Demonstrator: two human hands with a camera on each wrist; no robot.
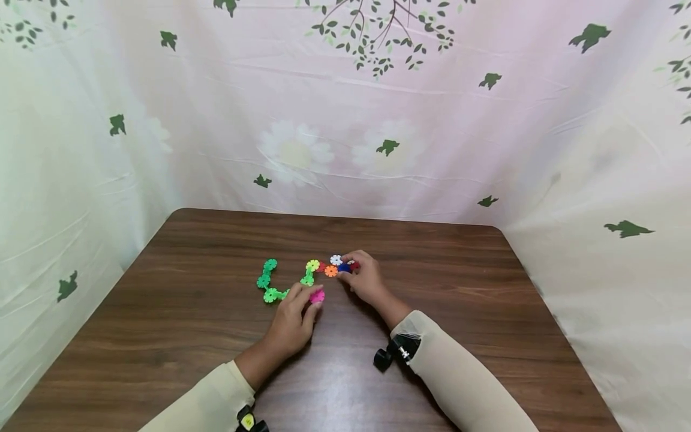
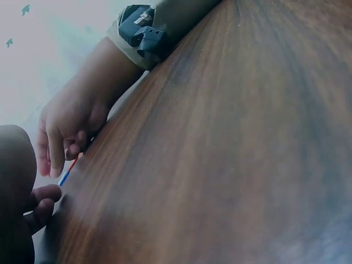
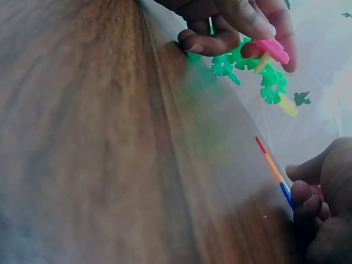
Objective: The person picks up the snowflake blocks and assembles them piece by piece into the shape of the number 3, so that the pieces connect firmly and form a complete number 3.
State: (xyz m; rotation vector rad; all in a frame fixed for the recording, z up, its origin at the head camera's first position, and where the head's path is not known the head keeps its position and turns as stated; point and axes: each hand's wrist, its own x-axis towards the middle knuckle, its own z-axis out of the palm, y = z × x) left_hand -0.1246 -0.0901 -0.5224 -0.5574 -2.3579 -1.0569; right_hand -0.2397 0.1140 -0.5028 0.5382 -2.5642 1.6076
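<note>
Several notched plastic flower discs are linked into a bent chain on the table. Green discs (image 1: 263,281) curve round on the left. Beyond a yellow disc (image 1: 312,265) come red, an orange disc (image 1: 331,272), a white disc (image 1: 336,260) and a blue disc (image 1: 344,267). My left hand (image 1: 291,318) pinches a pink disc (image 3: 270,49) near the chain's middle, hiding some green pieces. At the right end, my right hand (image 1: 369,283) holds the blue disc between thumb and fingers, with a red disc (image 1: 354,265) partly covered beside it.
The brown wooden table (image 1: 162,336) has rounded far corners. A pale curtain (image 1: 324,108) printed with leaves and flowers hangs behind it and along both sides. A black wrist camera (image 1: 399,351) is strapped to the right sleeve.
</note>
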